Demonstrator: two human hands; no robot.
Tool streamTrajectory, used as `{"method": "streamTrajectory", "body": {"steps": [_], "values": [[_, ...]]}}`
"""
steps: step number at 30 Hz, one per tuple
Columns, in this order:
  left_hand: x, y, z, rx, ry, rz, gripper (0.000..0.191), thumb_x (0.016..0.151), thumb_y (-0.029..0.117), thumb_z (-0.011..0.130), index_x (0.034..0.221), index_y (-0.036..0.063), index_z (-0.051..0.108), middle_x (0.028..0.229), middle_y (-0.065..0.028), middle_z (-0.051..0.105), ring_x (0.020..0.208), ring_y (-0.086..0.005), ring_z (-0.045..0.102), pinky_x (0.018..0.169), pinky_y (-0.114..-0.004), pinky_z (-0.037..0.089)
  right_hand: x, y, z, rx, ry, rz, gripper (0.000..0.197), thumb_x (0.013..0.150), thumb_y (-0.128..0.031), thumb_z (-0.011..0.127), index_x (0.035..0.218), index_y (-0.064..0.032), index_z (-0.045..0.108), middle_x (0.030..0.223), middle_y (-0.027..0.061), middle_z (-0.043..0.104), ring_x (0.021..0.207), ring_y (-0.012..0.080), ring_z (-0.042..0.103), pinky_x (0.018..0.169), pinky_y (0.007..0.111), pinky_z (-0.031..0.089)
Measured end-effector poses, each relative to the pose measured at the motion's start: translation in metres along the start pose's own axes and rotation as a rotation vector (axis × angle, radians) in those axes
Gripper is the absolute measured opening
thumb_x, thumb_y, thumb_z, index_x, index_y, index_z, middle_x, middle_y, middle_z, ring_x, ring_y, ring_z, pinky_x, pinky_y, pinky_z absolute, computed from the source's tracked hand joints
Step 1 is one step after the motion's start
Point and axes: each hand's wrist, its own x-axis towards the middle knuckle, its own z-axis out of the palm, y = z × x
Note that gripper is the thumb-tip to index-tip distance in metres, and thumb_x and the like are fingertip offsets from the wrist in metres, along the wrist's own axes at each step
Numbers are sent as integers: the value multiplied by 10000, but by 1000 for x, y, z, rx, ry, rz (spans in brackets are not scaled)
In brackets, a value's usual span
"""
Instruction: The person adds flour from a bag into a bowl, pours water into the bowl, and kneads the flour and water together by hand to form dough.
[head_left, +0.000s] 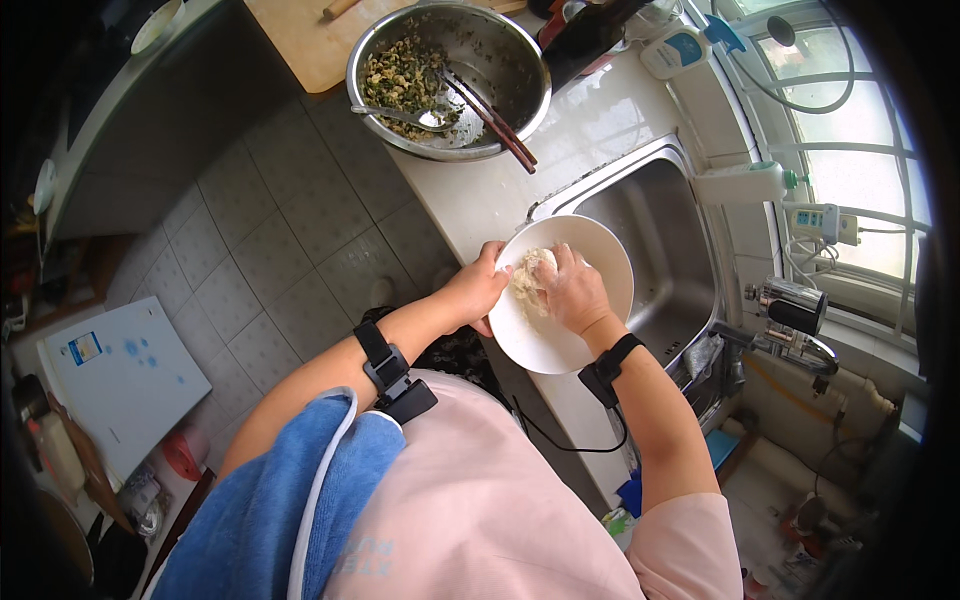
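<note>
A white bowl (600, 292) is held at the corner of the counter by the sink. My left hand (480, 289) grips its rim on the left side, thumb over the edge. Inside the bowl, my right hand (574, 289) presses with curled fingers on a lump of pale, floury dough (531, 281); the fingertips are partly hidden in it. Loose floury bits lie below the lump. Farther up the counter stands a large steel bowl (517, 67) with a chopped green and tan filling (401, 75), a metal spoon (405, 115) and dark wooden chopsticks (495, 124).
Right beside the white bowl is a steel sink (667, 247) with a chrome faucet (802, 349). A wooden board (300, 45) lies beyond the steel bowl. A spray bottle (675, 52) and a white bottle (742, 182) stand by the window. A black cable (577, 449) hangs from my right wrist.
</note>
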Motion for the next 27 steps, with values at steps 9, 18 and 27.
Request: {"method": "streamTrajectory", "body": {"steps": [9, 18, 27], "values": [[1, -2, -2, 11, -33, 1, 512, 1020, 325, 373, 1457, 142, 178, 1242, -182, 527, 895, -285, 675, 603, -443, 613, -23, -39, -30, 202, 142, 252, 508, 811, -196, 667, 1295, -158, 517, 1273, 228, 480, 1137, 394, 510, 868, 485, 484], [0, -1, -1, -4, -35, 15, 493, 1018, 315, 373, 1441, 136, 196, 1238, -188, 528, 872, -291, 681, 586, -446, 613, -50, -47, -44, 286, 58, 276, 687, 801, -31, 587, 1430, -265, 434, 1452, 149, 413, 1127, 368, 550, 887, 386, 514], [2, -1, -1, -44, -31, -10, 471, 1005, 267, 393, 1430, 155, 223, 1251, -194, 530, 909, -328, 665, 550, -470, 610, -27, -54, -6, -47, -175, 168, 441, 798, -141, 648, 1232, -187, 580, 1315, 264, 447, 1018, 439, 576, 701, 409, 575]]}}
